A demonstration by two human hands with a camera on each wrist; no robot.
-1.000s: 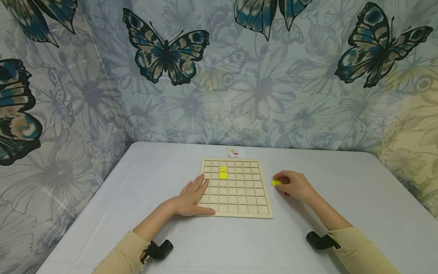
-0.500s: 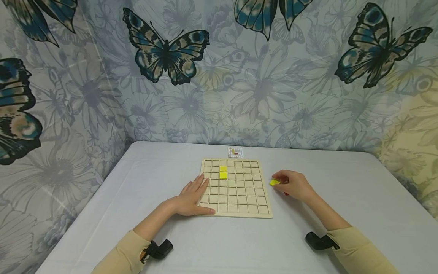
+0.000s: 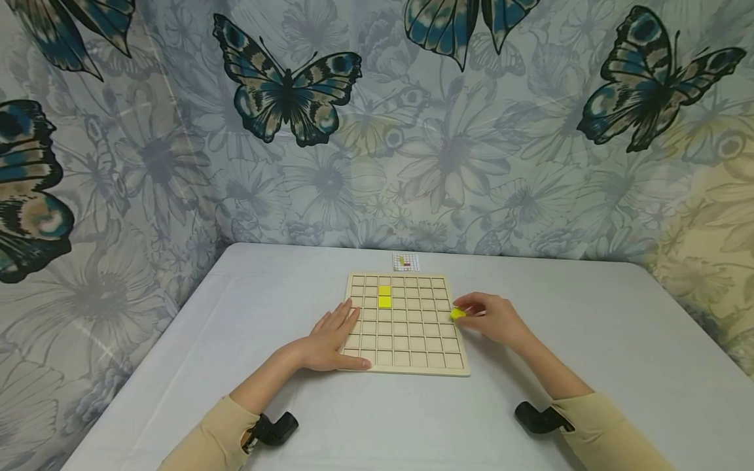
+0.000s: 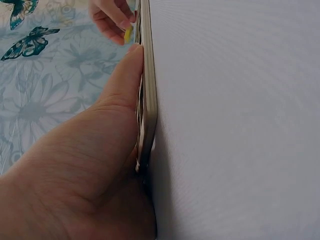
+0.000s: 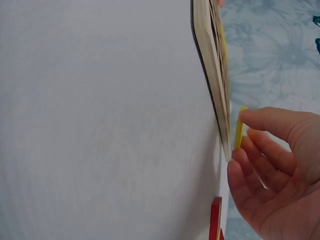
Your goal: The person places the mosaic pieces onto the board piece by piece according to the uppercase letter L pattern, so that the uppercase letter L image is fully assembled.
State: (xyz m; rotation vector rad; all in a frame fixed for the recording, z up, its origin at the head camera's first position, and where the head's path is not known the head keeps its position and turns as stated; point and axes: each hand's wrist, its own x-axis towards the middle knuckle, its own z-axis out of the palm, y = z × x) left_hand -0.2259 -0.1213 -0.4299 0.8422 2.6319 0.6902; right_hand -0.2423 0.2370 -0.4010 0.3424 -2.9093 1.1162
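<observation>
A wooden grid board lies on the white table, with two yellow square tiles one below the other in its upper left part. My left hand rests on the board's left edge and lower left corner, fingers straight and spread. At the board's right edge, my right hand pinches a third yellow tile between thumb and fingers. In the right wrist view that yellow tile is seen edge-on, slightly apart from the board. Red pieces stand on the table below the right hand, hidden by it in the head view.
A small printed card with a coloured grid pattern lies behind the board. White cloth covers the table. Butterfly-printed fabric hangs behind and to the left. Black wrist-worn devices stick out from both sleeves.
My right hand has moved left with the yellow tile, from beside the red pieces to the board's right edge. The left hand has stayed in place.
</observation>
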